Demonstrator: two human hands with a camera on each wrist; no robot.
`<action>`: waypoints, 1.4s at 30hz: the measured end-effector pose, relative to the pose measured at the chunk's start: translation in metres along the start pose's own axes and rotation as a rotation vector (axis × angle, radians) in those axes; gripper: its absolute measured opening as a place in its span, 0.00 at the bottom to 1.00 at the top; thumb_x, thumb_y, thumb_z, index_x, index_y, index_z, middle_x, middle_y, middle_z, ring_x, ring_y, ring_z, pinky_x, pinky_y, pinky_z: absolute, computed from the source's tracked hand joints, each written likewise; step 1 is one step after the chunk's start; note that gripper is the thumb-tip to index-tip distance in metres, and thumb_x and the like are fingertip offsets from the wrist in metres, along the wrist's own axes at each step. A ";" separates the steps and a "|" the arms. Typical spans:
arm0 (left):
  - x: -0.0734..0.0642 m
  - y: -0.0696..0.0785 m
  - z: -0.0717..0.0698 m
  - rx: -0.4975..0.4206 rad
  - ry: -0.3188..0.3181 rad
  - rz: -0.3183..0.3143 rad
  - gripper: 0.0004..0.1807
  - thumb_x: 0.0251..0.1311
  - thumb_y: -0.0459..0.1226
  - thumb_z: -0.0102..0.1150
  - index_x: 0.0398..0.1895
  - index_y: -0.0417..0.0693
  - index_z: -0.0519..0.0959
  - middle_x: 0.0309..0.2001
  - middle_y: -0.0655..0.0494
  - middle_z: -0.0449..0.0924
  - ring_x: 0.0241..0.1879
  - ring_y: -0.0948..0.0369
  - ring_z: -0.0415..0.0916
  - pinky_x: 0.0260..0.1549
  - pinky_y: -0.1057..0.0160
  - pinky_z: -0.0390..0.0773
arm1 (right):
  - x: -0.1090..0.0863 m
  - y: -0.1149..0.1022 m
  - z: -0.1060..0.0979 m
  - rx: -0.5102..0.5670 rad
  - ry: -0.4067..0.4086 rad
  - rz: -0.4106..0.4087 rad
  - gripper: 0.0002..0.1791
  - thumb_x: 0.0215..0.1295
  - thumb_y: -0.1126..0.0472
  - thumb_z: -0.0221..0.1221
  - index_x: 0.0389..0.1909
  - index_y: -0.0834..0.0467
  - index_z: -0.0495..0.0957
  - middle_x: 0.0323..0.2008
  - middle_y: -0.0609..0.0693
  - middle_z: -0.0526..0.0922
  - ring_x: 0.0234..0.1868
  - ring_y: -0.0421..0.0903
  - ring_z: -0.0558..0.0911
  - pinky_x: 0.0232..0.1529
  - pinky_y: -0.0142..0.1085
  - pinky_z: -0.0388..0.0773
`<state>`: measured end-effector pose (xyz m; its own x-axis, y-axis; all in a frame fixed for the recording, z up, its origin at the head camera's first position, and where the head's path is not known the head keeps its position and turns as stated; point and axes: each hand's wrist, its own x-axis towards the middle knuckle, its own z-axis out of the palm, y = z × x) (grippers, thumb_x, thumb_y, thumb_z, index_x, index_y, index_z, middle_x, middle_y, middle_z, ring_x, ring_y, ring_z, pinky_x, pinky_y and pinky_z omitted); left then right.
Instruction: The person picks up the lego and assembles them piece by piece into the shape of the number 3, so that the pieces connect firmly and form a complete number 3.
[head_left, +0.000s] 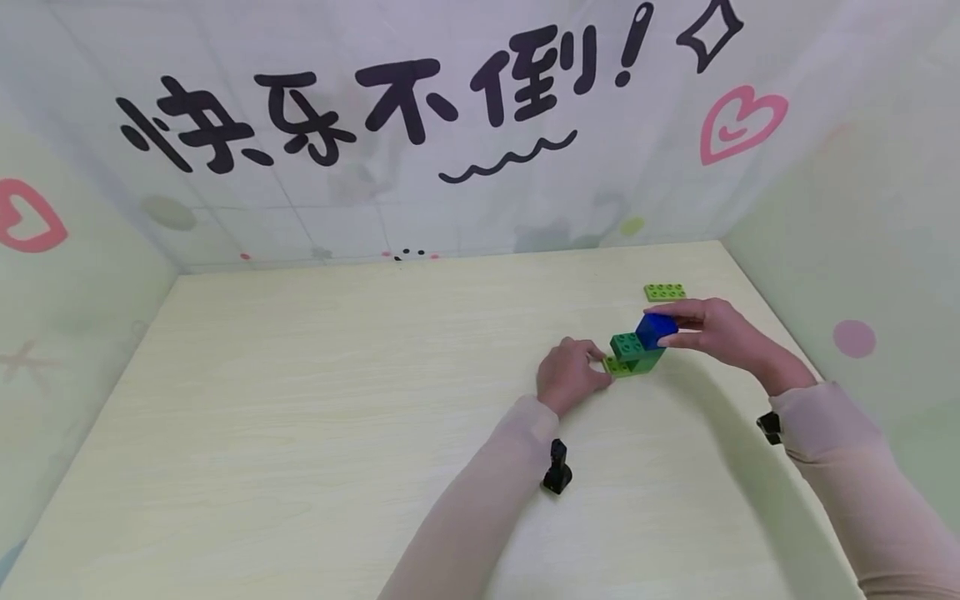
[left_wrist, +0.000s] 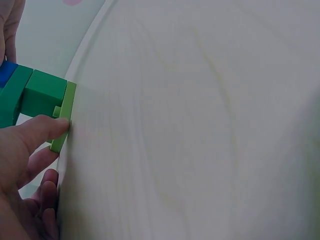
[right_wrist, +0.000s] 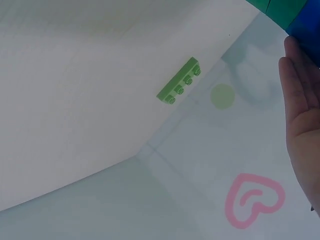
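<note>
Blue block (head_left: 657,330) sits on top of the green stack (head_left: 627,346), right hand (head_left: 708,332) grip pinching it; left hand (head_left: 572,375) pinches the lime plate (left_wrist: 69,100) at the base, probably so nothing slides on the table (head_left: 337,433).

The surface (head_left: 300,417) is pale with faint wood grain. A lime base plate (head_left: 617,367) lies flat on it. Farther back than the base plate and to its right, a loose lime plate (head_left: 664,292) lies studs up, in two rows of four.
</note>
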<state>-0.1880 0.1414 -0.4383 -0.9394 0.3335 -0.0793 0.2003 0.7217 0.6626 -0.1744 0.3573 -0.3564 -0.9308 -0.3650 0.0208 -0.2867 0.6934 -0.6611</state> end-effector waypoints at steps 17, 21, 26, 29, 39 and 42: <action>0.000 -0.001 -0.003 -0.008 -0.007 -0.002 0.18 0.44 0.48 0.69 0.41 0.58 0.83 0.34 0.63 0.73 0.32 0.66 0.69 0.25 0.70 0.65 | 0.010 -0.008 -0.007 0.002 -0.098 0.053 0.23 0.55 0.66 0.63 0.53 0.67 0.74 0.48 0.67 0.76 0.44 0.57 0.79 0.38 0.32 0.76; 0.000 -0.001 -0.003 -0.010 -0.003 -0.007 0.17 0.44 0.47 0.69 0.41 0.58 0.83 0.34 0.63 0.73 0.31 0.66 0.68 0.25 0.70 0.65 | 0.012 -0.008 -0.006 0.001 -0.096 0.068 0.23 0.54 0.65 0.64 0.52 0.67 0.74 0.47 0.67 0.76 0.44 0.57 0.79 0.37 0.33 0.77; 0.001 -0.002 -0.001 -0.016 -0.017 -0.007 0.18 0.45 0.48 0.69 0.42 0.59 0.82 0.34 0.63 0.73 0.31 0.66 0.69 0.25 0.69 0.65 | 0.009 -0.003 -0.006 0.072 -0.094 0.066 0.25 0.54 0.66 0.64 0.54 0.67 0.73 0.48 0.66 0.76 0.42 0.52 0.80 0.36 0.31 0.76; 0.001 -0.001 -0.001 -0.017 -0.022 -0.014 0.18 0.45 0.48 0.69 0.42 0.60 0.82 0.35 0.63 0.73 0.31 0.66 0.69 0.25 0.69 0.66 | 0.008 -0.001 -0.007 0.115 -0.093 0.070 0.26 0.54 0.65 0.64 0.55 0.67 0.72 0.49 0.66 0.75 0.41 0.46 0.80 0.36 0.32 0.77; 0.001 0.000 -0.002 -0.004 -0.017 -0.012 0.18 0.45 0.48 0.69 0.42 0.59 0.83 0.35 0.64 0.74 0.31 0.67 0.69 0.24 0.70 0.66 | 0.007 -0.002 -0.020 0.142 -0.098 0.071 0.25 0.58 0.62 0.62 0.55 0.69 0.71 0.49 0.64 0.77 0.42 0.36 0.79 0.38 0.30 0.76; 0.001 0.000 -0.002 -0.005 -0.017 -0.013 0.18 0.45 0.48 0.69 0.42 0.59 0.83 0.35 0.64 0.74 0.32 0.67 0.69 0.24 0.70 0.66 | 0.006 0.001 -0.027 0.172 -0.059 0.087 0.24 0.59 0.64 0.61 0.55 0.69 0.70 0.49 0.61 0.77 0.42 0.35 0.79 0.39 0.29 0.76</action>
<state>-0.1891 0.1409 -0.4368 -0.9371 0.3342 -0.1009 0.1863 0.7230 0.6652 -0.1862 0.3727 -0.3371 -0.9338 -0.3481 -0.0826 -0.1585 0.6093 -0.7769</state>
